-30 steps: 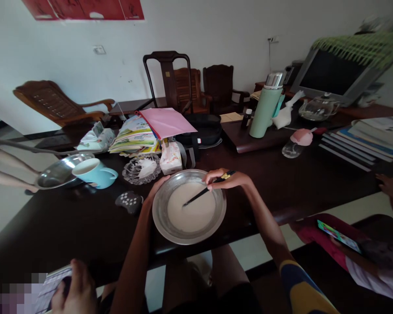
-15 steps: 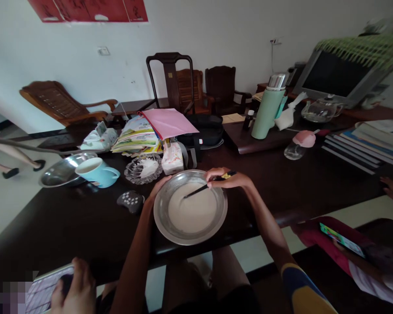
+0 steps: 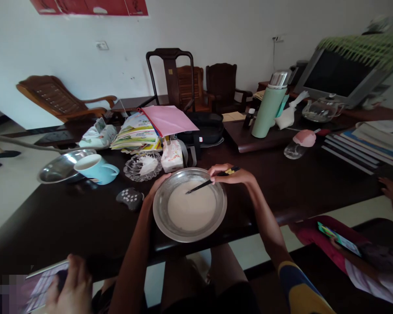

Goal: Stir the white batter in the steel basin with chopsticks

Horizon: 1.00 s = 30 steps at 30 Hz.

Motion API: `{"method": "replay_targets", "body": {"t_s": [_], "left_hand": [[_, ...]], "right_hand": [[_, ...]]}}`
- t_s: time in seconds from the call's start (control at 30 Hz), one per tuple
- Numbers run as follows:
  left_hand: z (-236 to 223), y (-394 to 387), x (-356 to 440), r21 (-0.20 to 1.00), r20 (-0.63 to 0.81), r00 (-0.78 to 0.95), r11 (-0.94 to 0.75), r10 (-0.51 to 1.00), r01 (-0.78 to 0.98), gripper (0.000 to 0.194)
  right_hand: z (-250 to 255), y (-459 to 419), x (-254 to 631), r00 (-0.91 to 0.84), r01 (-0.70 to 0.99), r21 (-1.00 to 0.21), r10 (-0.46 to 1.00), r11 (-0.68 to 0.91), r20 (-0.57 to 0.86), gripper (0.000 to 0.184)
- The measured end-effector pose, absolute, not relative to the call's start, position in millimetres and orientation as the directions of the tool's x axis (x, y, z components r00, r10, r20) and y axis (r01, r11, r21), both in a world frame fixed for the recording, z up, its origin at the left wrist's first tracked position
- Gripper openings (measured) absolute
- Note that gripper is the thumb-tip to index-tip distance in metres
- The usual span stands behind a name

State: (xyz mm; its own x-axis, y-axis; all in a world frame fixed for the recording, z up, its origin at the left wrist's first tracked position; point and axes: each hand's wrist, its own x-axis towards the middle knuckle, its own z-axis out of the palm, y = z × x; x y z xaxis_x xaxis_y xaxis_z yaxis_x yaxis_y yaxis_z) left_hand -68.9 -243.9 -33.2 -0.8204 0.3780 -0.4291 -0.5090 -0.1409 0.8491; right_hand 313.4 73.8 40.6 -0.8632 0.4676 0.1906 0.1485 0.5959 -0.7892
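Observation:
A round metal basin (image 3: 216, 219) with pale white batter (image 3: 191, 210) sits on the dark table (image 3: 69, 218) in front of me. My right hand (image 3: 231, 175) is closed around dark chopsticks (image 3: 205, 184) whose tips dip into the batter near the far side. My left hand (image 3: 159, 185) rests against the basin's left rim, fingers curled on the edge. A blue mug (image 3: 96, 168), a glass dish (image 3: 143, 166) and a small black controller (image 3: 129, 197) lie to the left of the basin.
Books (image 3: 140, 131), a tissue pack (image 3: 172, 155), a green thermos (image 3: 268, 107), a glass teapot (image 3: 320, 109), a monitor (image 3: 340, 74) and stacked books (image 3: 369, 141) crowd the table's far side. Another person's hand with a device (image 3: 67, 283) is at bottom left; someone with a phone (image 3: 338, 237) sits at right.
The chopstick tips have moved from the batter's left middle up toward its far edge. My left hand stays on the rim. The view shifted slightly.

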Motion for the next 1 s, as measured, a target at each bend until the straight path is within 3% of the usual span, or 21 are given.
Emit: {"method": "replay_targets", "body": {"t_s": [0.07,0.3,0.53,0.8,1.0], "left_hand": [[-33,-245,-71,0.859,-0.425,-0.83,-0.129,0.361,-0.495,0.036],[-39,-247,-79,0.869,-0.412,-0.831,-0.111,0.374,-0.481,0.034],[-38,-248,-76,0.875,-0.422,-0.826,-0.072,0.374,-0.479,0.032],[-43,-248,-80,0.864,-0.45,-0.825,-0.068,0.342,-0.499,0.033],[-39,-239,-71,0.867,-0.421,-0.825,-0.1,0.376,-0.488,0.027]], "right_hand": [[45,76,324,-0.845,0.149,-0.781,0.489,0.606,0.218,0.03],[42,68,312,-0.937,0.005,-0.807,0.284,0.591,0.202,0.032],[41,78,321,-0.841,0.131,-0.76,0.477,0.637,0.255,0.027],[42,69,314,-0.942,0.021,-0.805,0.282,0.593,0.183,0.032],[39,76,312,-0.857,0.137,-0.77,0.465,0.624,0.224,0.027]]}}
